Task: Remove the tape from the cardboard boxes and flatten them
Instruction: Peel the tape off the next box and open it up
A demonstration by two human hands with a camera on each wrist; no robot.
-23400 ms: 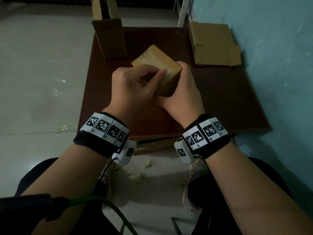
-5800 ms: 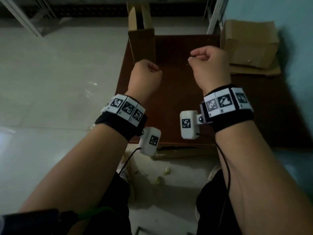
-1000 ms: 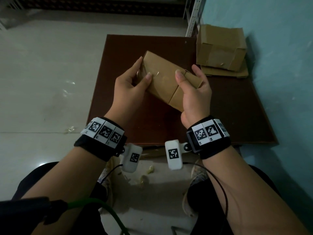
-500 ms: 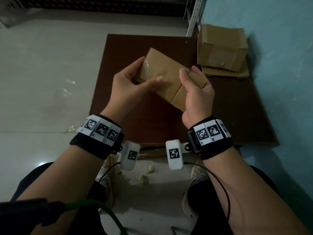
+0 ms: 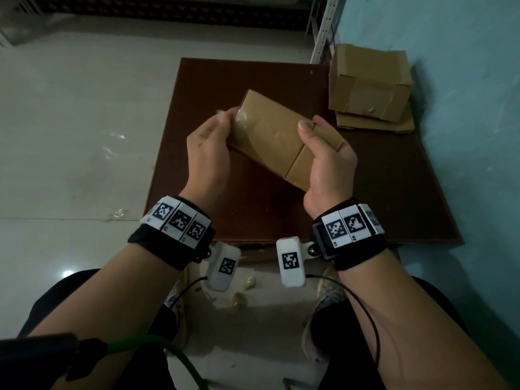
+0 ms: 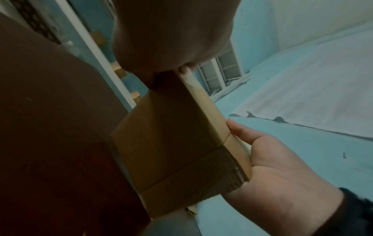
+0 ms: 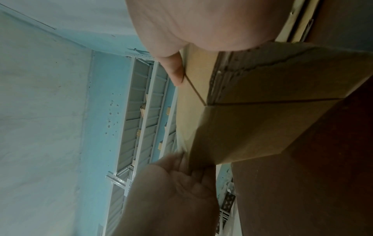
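Observation:
I hold a small brown cardboard box (image 5: 275,136) tilted above the dark brown table (image 5: 253,209). My right hand (image 5: 318,133) grips its near-right end, thumb on the top face and fingers behind it. At the far-left end my left hand (image 5: 229,118) has its blurred fingertips curled onto the corner, where a patch of clear tape (image 5: 242,119) shines. I cannot tell whether the tape is lifted. The left wrist view shows the box (image 6: 171,143) resting in the right palm (image 6: 272,167). In the right wrist view the box (image 7: 252,124) sits between both hands.
A partly folded cardboard box (image 5: 368,83) lies on flattened cardboard (image 5: 374,125) at the table's back right, against the blue wall (image 5: 464,108). A metal shelf upright (image 5: 323,26) stands behind. Scraps of tape (image 5: 239,296) litter the floor by my feet.
My left thumb has slid off the box's top face back to its far-left corner at the tape. The right hand keeps its hold; the box has barely moved.

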